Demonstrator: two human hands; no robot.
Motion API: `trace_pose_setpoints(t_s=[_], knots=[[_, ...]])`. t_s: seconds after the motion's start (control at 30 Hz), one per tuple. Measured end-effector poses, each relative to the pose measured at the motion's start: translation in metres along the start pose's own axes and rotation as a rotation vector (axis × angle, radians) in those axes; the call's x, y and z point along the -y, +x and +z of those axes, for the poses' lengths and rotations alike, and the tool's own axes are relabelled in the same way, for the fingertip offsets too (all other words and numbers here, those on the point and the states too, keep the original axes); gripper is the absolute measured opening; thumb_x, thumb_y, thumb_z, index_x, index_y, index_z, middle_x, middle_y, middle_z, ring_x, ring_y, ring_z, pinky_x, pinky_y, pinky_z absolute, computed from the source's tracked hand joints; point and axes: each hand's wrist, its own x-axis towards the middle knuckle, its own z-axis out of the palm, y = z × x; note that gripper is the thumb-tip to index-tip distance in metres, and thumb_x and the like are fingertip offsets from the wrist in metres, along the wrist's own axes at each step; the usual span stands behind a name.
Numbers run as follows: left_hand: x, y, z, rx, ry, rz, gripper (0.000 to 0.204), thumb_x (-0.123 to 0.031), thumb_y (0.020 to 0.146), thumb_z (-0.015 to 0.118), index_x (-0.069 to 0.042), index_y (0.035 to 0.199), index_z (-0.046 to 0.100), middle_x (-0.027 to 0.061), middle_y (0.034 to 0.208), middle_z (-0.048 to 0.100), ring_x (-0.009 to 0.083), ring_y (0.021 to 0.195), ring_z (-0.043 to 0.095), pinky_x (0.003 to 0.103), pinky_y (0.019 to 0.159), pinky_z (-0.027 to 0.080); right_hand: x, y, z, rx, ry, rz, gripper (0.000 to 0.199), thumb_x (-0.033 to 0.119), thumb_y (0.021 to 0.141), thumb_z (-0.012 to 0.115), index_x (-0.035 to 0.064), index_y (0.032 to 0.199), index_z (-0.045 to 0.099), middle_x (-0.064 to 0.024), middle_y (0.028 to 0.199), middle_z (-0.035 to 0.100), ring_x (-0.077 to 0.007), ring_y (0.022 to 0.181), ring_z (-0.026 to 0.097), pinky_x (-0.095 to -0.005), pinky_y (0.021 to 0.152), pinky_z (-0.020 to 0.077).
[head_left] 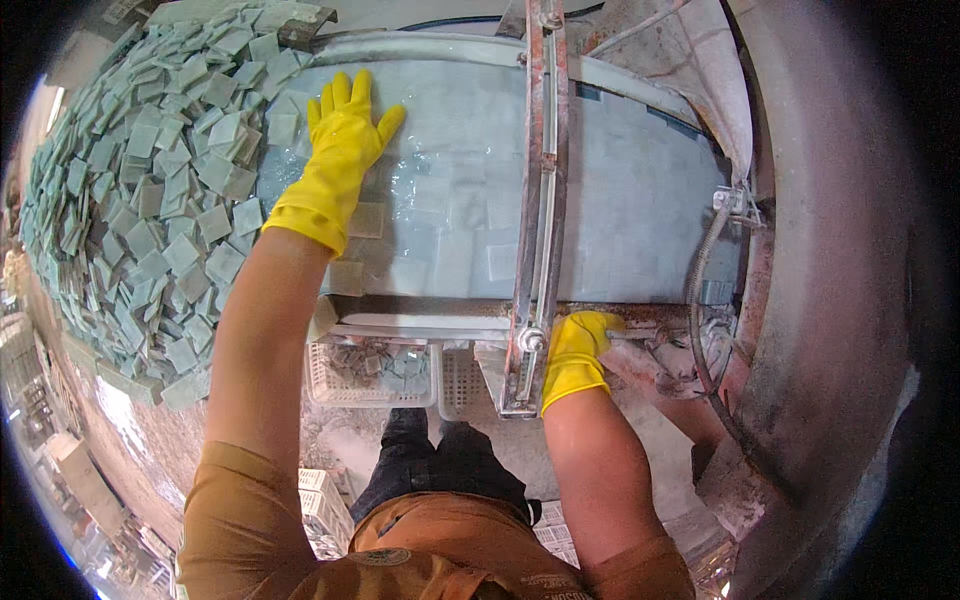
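Note:
My left hand (345, 150), in a yellow rubber glove, lies over a wet, pale conveyor-like bed (640, 200) with its fingers spread. Flat square tiles cover part of that surface, and one tile (366, 220) shows beside the glove's cuff. A large heap of pale green tiles (170, 180) rises just left of this hand. Down at the bed's near edge, my right hand (578, 358) wears a matching glove. Its fingers curl closed beside the near rail, right of the metal crossbar (541, 200); what they hold, if anything, is hidden.
The crossbar spans the bed from far to near. Beneath the near edge sits a white plastic basket (370, 376) with tile pieces, and a second basket (461, 380) adjoins it. A hose (697, 290) hangs at the bed's right end. More white crates (322, 505) stand by my legs.

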Motion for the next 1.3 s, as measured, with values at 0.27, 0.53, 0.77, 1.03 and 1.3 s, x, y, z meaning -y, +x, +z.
trace_pose_setpoints(t_s=[0.27,0.53,0.77,1.03,1.3], knots=[[0.046,-0.15,-0.051,0.135,-0.19,0.138,0.09,-0.051,0.096,0.078,0.001,0.162,0.045,0.0378,0.157,0.05,0.0568,0.146,0.047,0.065,0.121,0.037,-0.017,-0.009,0.012,-0.084,0.379,0.059,0.065,0.059,0.105,0.058,0.0192,0.156,0.061,-0.0042,0.148,0.068,-0.0222,0.132,0.065,-0.0327,0.112,0.0505],[-0.044,-0.142,-0.038,0.035,-0.106,0.096,0.09,-0.055,0.098,0.072,-0.007,0.168,0.041,0.027,0.17,0.041,0.0515,0.158,0.034,0.065,0.13,0.019,-0.011,-0.01,0.022,-0.258,0.203,0.026,0.068,0.065,0.102,0.059,0.0165,0.149,0.068,-0.0052,0.132,0.077,-0.0232,0.12,0.072,-0.0363,0.105,0.0558],[-0.017,-0.148,-0.044,0.015,-0.099,0.168,0.081,-0.046,0.098,0.073,-0.011,0.165,0.046,0.0246,0.167,0.046,0.0511,0.153,0.041,0.064,0.128,0.026,-0.017,0.01,0.026,-0.295,0.1,-0.007,0.071,0.07,0.101,0.056,0.0136,0.141,0.072,-0.0075,0.123,0.081,-0.0258,0.112,0.075,-0.04,0.102,0.0583],[-0.059,-0.166,-0.048,0.141,-0.212,0.323,0.079,-0.046,0.096,0.074,-0.016,0.165,0.048,0.0259,0.165,0.046,0.0505,0.153,0.041,0.064,0.129,0.024,-0.02,0.025,0.025,-0.226,-0.108,-0.046,0.065,0.062,0.1,0.062,0.016,0.145,0.072,-0.0054,0.136,0.076,-0.0236,0.127,0.069,-0.0491,0.111,0.0535],[0.001,-0.121,-0.024,-0.137,-0.032,0.142,0.064,-0.036,0.105,0.066,-0.014,0.163,0.051,0.0293,0.164,0.047,0.0535,0.147,0.045,0.064,0.124,0.031,-0.001,-0.013,0.013,0.03,-2.152,-0.7,0.07,0.062,0.101,0.06,0.0135,0.152,0.066,-0.0076,0.141,0.074,-0.0239,0.134,0.067,-0.0512,0.116,0.0502]])
